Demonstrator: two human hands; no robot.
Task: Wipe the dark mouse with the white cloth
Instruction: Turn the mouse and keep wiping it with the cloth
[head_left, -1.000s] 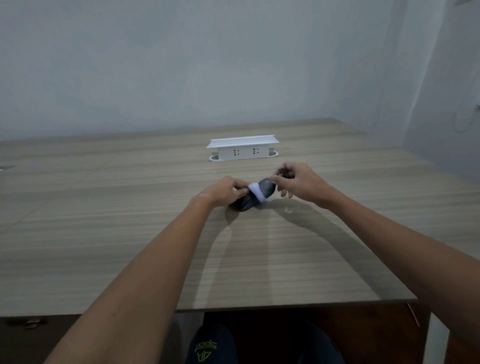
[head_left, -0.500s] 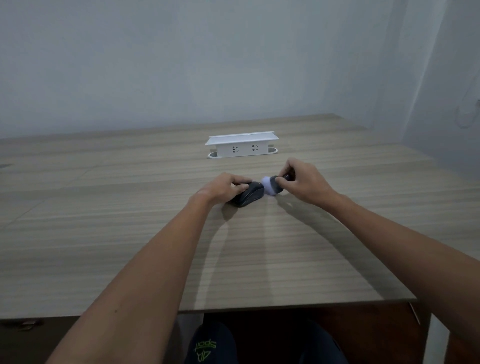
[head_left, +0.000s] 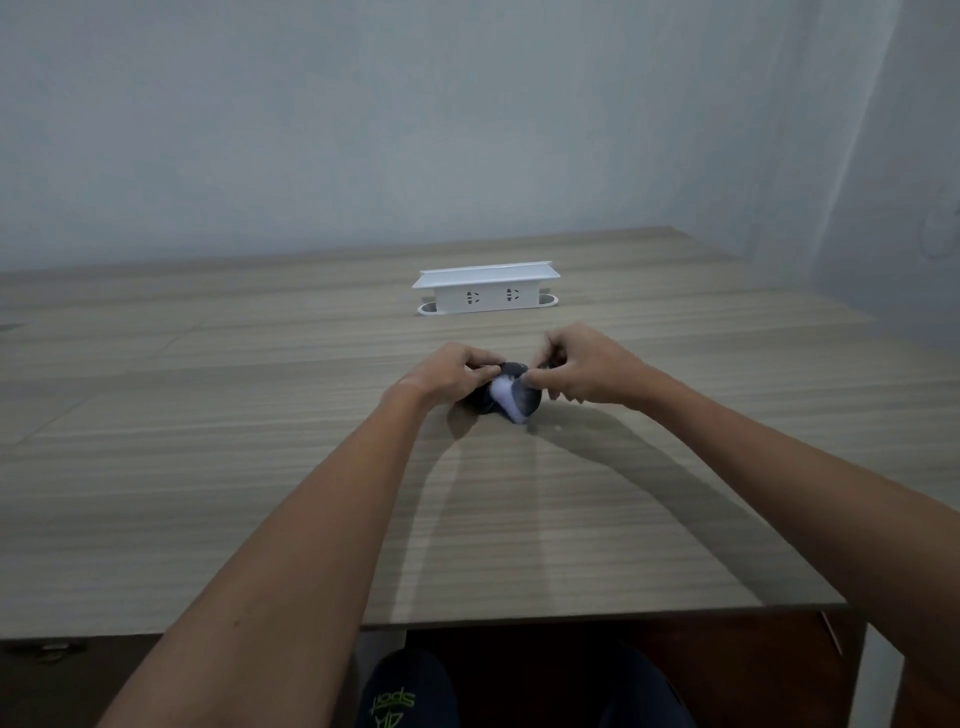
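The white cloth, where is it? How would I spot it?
Look at the wooden table, in front of the white socket box, where the left hand and right hand meet. Between them sits the dark mouse; the white cloth is the small bright patch lying across it.

blocking far side: white socket box (head_left: 486, 291) | lying open: wooden tabletop (head_left: 208, 441) left, right, near edge
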